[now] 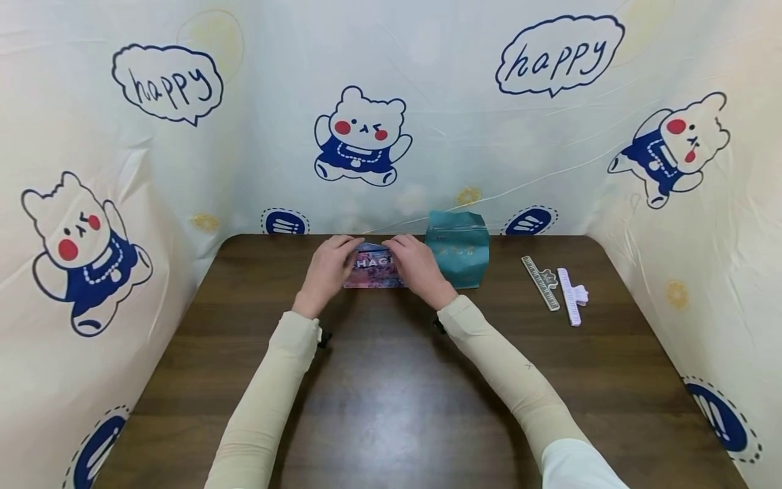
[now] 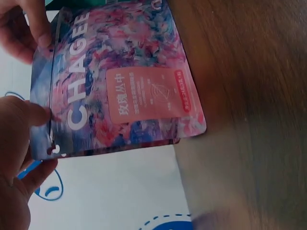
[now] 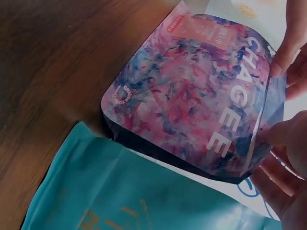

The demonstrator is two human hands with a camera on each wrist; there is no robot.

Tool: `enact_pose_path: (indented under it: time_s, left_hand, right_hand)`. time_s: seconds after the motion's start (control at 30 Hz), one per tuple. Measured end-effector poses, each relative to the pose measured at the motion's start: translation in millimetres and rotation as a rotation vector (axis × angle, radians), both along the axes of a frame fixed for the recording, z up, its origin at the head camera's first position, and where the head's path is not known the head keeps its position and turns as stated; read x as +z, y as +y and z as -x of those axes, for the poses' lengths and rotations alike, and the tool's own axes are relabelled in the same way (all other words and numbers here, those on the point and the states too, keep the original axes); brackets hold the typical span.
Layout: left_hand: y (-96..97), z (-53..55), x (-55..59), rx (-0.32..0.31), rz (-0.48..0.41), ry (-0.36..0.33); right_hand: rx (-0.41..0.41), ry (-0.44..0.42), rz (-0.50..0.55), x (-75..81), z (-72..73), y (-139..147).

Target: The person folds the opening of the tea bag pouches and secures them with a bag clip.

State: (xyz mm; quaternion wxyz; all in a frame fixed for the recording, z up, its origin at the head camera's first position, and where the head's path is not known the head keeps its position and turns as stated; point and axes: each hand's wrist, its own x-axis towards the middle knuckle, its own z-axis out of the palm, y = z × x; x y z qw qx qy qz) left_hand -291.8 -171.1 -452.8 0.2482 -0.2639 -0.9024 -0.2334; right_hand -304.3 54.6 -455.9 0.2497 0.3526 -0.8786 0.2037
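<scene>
A big pale cloth (image 1: 464, 156) hung at the back and sides, with bears and the word "happy" on it. Below it was a brown table (image 1: 379, 407), shiny in the middle. Two long cream sleeves (image 1: 263, 401) reached over the table from the near side.

A blue-green bag (image 1: 459, 261) stood near the back of the table, with gold marks on its front. It was just to the right of the right hand, so there was little room on that side.

The pink and blue bag (image 1: 374, 275) was between the two hands, near the back edge of the table. Its front said "CHAGEE" in white letters.

The left hand (image 1: 330, 265) pinched the top of this bag at its left end, thumb in front and fingers behind. The right hand (image 1: 421, 268) pinched the top at the right end the same way. From above, the hands hid some of the letters, and the right hand hid a bit of the blue-green bag's side.

Farther right lay a gray clip (image 1: 540, 283) and, near it, a light purple clip (image 1: 571, 297).
</scene>
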Motion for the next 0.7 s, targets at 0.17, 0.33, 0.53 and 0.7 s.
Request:
enact_pose_path:
  time_s: [0.17, 0.33, 0.53, 0.7]
  left_hand:
    - [7.0, -1.4, -0.8, 0.02, 0.065, 0.062]
    - [7.3, -4.5, -1.3, 0.023, 0.047, 0.041]
    - [5.4, -17.9, 3.5, -0.007, 0.018, 0.06]
    - [6.3, -38.2, 11.1, -0.051, 0.01, 0.058]
  right_hand:
    - [-0.012, -0.014, -0.005, -0.1, 2.0, 2]
    - [0.004, -0.019, -0.027, -1.8, 2.1, 5]
    - [0.079, -0.02, 0.02, 1.2, -10.4, 11]
    - [0.132, -0.034, 0.048, 5.4, -30.0, 19]
